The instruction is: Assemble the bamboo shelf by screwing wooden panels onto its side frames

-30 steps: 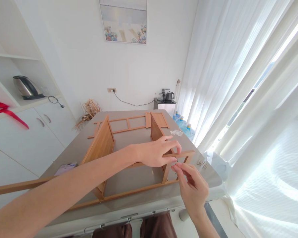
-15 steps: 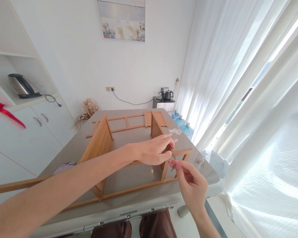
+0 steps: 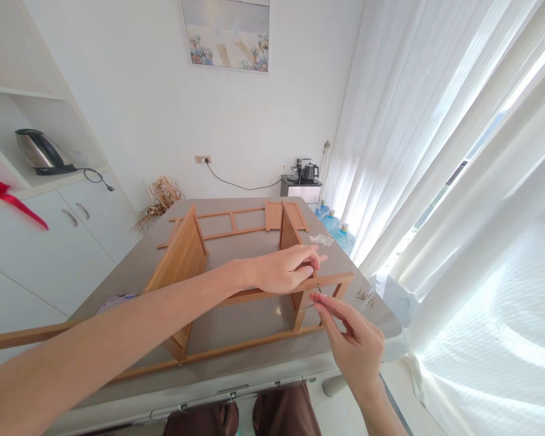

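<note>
A partly assembled wooden shelf frame [image 3: 249,349] lies on its side on the grey table, with two upright panels between its rails. My left hand [image 3: 284,270] reaches across and grips the frame at the top corner of the right panel [image 3: 290,227], thumb and fingers curled over the wood. Just below it, my right hand [image 3: 352,333] pinches a thin dark hex key [image 3: 318,288] between thumb and fingertips. The key's tip meets the upper rail [image 3: 333,279]; any screw head there is too small to make out.
Several small screws [image 3: 366,297] lie at the table's right side. Behind them is a crumpled plastic bag [image 3: 321,240]. A wooden ladder-like frame [image 3: 232,223] lies at the back of the table [image 3: 236,257]. A phone [image 3: 117,301] rests at the left, partly behind my forearm.
My right hand has turned slightly, and the lower end of the hex key no longer shows below its fingers. My left hand stays on the frame. The view has shifted a little.
</note>
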`<action>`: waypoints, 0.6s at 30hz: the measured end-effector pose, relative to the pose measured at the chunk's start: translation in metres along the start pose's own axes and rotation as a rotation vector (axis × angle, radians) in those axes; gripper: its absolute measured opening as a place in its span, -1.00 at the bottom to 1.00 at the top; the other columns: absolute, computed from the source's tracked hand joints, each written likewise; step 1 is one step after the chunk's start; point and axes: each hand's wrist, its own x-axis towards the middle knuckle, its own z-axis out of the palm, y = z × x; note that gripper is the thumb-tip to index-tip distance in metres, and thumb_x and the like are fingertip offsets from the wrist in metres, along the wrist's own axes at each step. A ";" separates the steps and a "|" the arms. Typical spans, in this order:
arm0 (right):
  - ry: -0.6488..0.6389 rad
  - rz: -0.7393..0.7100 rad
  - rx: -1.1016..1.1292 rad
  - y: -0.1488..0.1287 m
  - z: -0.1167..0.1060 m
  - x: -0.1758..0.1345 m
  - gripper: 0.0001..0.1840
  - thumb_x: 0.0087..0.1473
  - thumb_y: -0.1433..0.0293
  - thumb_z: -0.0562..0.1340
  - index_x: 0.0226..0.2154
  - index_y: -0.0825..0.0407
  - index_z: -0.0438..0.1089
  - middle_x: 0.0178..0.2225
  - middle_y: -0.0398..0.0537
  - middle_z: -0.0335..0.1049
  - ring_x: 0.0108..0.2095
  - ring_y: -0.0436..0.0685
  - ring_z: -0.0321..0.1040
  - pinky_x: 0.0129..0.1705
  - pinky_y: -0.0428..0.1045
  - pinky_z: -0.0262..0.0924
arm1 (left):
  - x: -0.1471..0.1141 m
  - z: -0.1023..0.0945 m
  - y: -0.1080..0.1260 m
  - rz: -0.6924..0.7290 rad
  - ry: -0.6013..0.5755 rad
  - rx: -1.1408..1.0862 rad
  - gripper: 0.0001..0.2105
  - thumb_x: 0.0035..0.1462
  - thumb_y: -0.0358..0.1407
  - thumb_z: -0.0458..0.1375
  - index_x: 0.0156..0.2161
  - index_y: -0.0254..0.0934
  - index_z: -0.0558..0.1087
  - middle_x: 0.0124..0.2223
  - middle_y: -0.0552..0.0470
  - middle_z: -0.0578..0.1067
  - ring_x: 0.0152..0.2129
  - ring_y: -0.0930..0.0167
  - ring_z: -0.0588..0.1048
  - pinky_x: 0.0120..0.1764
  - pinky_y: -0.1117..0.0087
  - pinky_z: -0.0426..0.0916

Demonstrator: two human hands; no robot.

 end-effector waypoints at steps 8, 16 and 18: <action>0.083 -0.192 -0.179 0.012 0.006 0.009 -0.84 0.14 0.48 0.32 -0.24 -0.11 0.48 -0.40 -0.19 0.56 -0.53 0.01 0.44 -0.45 -0.08 0.36 | 0.002 -0.014 -0.011 0.052 -0.011 0.014 -0.80 0.33 -0.19 0.03 -0.07 -0.13 0.46 0.24 0.09 0.40 0.36 0.41 0.03 0.32 0.20 0.03; 0.055 0.091 0.087 0.007 0.010 0.015 -0.51 0.25 0.40 0.20 0.19 -0.03 0.11 -0.46 -0.21 0.48 -0.42 0.05 0.50 -0.31 -0.01 0.42 | 0.003 -0.017 -0.018 0.121 -0.005 0.040 -0.78 0.27 -0.27 0.13 -0.04 -0.02 0.55 0.20 0.15 0.44 0.31 0.38 0.16 0.28 0.23 0.14; 0.040 0.119 0.123 0.008 0.008 0.015 -0.60 0.25 0.38 0.21 0.12 -0.04 0.21 -0.45 -0.20 0.48 -0.43 0.04 0.51 -0.36 -0.03 0.42 | 0.003 -0.016 -0.019 0.132 0.011 0.051 -0.79 0.27 -0.28 0.13 -0.05 -0.02 0.55 0.18 0.15 0.46 0.29 0.38 0.19 0.28 0.24 0.16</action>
